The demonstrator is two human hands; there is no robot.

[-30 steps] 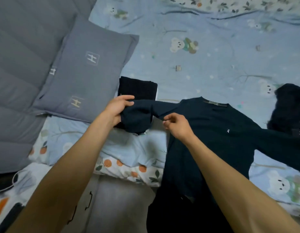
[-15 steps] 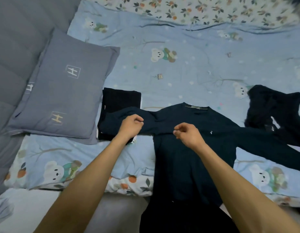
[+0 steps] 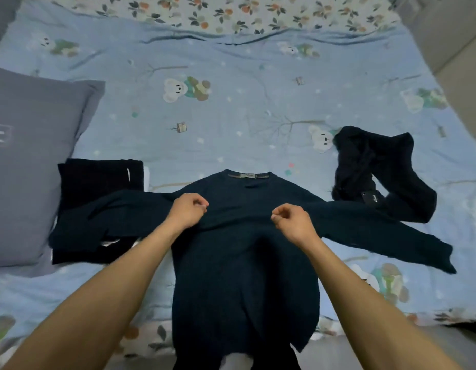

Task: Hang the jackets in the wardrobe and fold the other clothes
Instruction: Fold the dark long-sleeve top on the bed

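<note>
Taking the sweater (image 3: 242, 252) as the landmark: it lies front up on the bed (image 3: 231, 124), collar away from the person and hem hanging over the near edge.

Far to its left sits a grey pillow (image 3: 31, 161), smooth woven cloth with stitched letter marks. Between pillow and sweater lies a folded dark garment (image 3: 98, 180), ribbed and squared off. The sweater's left sleeve (image 3: 103, 217) drapes across it, so dragging that sleeve inward would likely pull the folded piece apart.

The left hand (image 3: 187, 210) is curled on the chest just left of centre, and the right hand (image 3: 291, 218) just right of centre. Whether either pinches the fabric cannot be told. The knit looks soft and limp; uneven pulls would bunch it, and the hanging hem could drag the body off the edge.

Right of the sweater, a crumpled dark garment (image 3: 381, 172), fuzzy and shapeless, touches the right sleeve and could snag on it.
</note>
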